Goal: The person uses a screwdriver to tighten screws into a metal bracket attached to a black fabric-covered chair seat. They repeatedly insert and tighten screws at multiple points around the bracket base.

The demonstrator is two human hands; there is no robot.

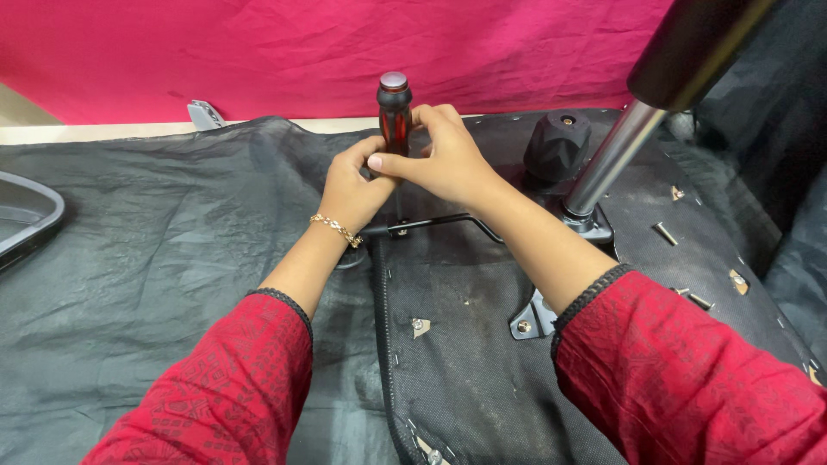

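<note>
A screwdriver (394, 108) with a red and black handle and a silver cap stands upright over the underside of a black chair seat (482, 362). My left hand (353, 189) grips the lower handle from the left; a gold bracelet sits on its wrist. My right hand (444, 155) wraps the handle from the right, thumb across the front. The tip is hidden behind my hands. A thin black metal lever (439, 222) runs just below them.
A chrome gas cylinder (613, 155) rises from the seat mechanism at right, beside a black knob (558, 145). Loose bolts (664, 232) lie on the seat's right side. A metal bracket (527, 320) sits near my right sleeve. Grey plastic part (26, 215) at left; pink cloth behind.
</note>
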